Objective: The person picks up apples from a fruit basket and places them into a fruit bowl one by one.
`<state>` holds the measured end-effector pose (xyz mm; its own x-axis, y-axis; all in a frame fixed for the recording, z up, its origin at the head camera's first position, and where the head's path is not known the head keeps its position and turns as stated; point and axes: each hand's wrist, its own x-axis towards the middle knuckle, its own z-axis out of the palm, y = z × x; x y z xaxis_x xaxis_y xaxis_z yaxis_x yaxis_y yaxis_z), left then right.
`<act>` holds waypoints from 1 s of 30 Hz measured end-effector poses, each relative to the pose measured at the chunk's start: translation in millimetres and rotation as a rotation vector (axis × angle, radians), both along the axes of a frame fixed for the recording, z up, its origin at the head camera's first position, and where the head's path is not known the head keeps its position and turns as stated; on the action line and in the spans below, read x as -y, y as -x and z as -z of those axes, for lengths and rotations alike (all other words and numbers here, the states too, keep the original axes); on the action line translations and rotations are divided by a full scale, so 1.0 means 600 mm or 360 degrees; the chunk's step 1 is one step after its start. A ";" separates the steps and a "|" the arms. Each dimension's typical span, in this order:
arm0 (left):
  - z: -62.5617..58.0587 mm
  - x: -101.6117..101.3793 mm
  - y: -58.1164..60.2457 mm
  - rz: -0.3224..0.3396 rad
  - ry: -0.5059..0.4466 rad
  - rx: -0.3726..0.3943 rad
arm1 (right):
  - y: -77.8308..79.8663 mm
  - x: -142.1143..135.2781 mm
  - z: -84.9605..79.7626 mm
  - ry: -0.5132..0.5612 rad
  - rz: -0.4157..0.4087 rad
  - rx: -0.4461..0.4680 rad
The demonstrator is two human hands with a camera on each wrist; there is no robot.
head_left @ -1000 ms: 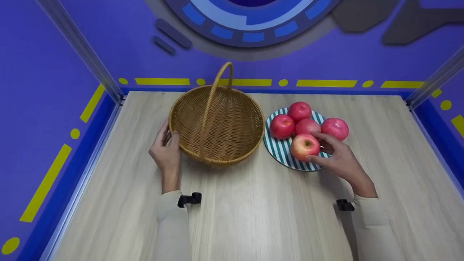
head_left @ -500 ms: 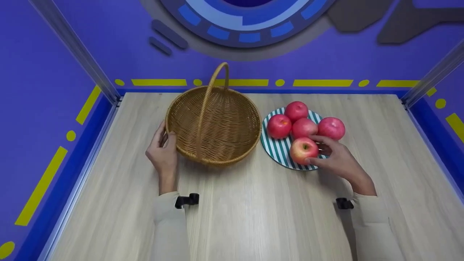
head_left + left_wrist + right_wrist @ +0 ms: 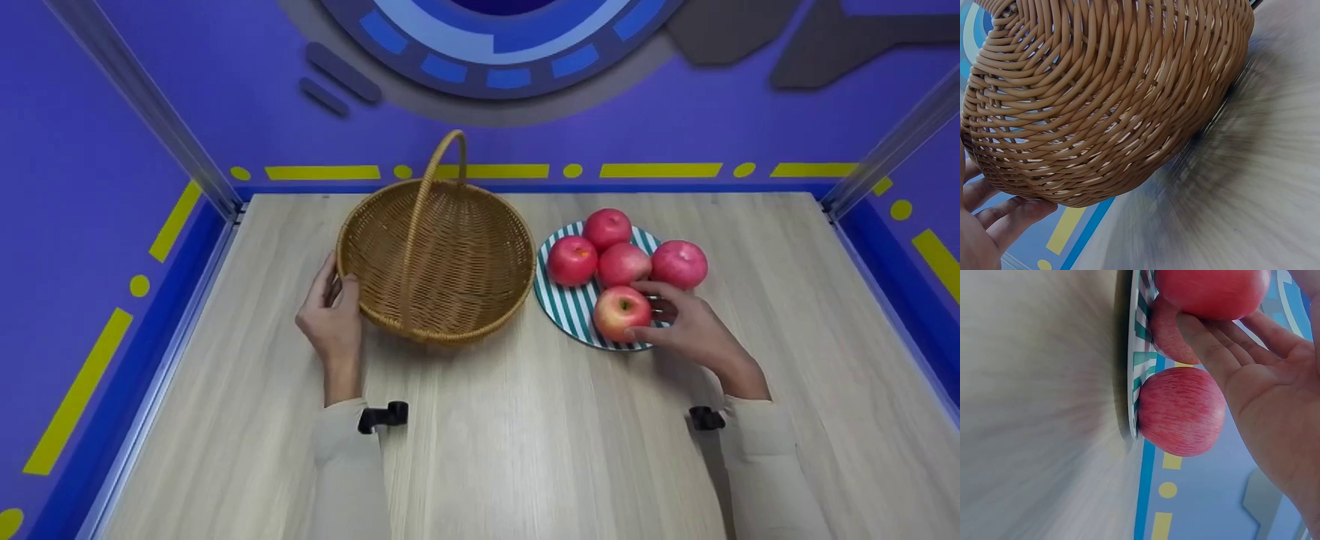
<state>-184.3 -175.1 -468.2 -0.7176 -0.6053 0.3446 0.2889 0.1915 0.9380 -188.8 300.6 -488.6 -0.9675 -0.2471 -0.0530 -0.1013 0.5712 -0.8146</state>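
My right hand (image 3: 694, 330) holds a red-yellow apple (image 3: 622, 313), thumb on its near side and fingers on its far side; the right wrist view shows the fingers against this apple (image 3: 1213, 289). It is at the front of a plate (image 3: 559, 304) with green and white stripes. Whether it touches the plate is unclear. Several other red apples, such as one at the right edge (image 3: 679, 264), sit behind it. My left hand (image 3: 334, 319) touches the left side of a brown wicker basket (image 3: 450, 262). In the left wrist view, extended fingers (image 3: 1016, 219) lie along the woven wall.
Basket and plate stand side by side on a pale wooden table (image 3: 510, 435), the basket's handle (image 3: 424, 202) arching above it. Blue-purple panels (image 3: 187, 75) with yellow markings enclose the back and sides. A black wrist mount (image 3: 384, 416) sits on the left cuff.
The whole head view has shifted slightly left. My right hand and its apple have come a little nearer to me over the plate. The left hand stays against the basket.
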 end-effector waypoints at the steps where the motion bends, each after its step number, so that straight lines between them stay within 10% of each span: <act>1: 0.000 0.000 -0.001 -0.0002 -0.0004 0.0008 | 0.000 0.000 0.000 0.0006 -0.0004 0.0005; 30: 0.059 0.030 0.028 -0.0002 -0.0040 -0.0039 | 0.005 -0.009 0.006 0.0009 -0.0017 0.0091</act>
<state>-201.2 -193.2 -503.7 -0.7081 -0.6151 0.3468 0.3118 0.1682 0.9351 -191.8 305.9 -492.2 -0.9603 -0.2578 -0.1064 -0.0607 0.5654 -0.8226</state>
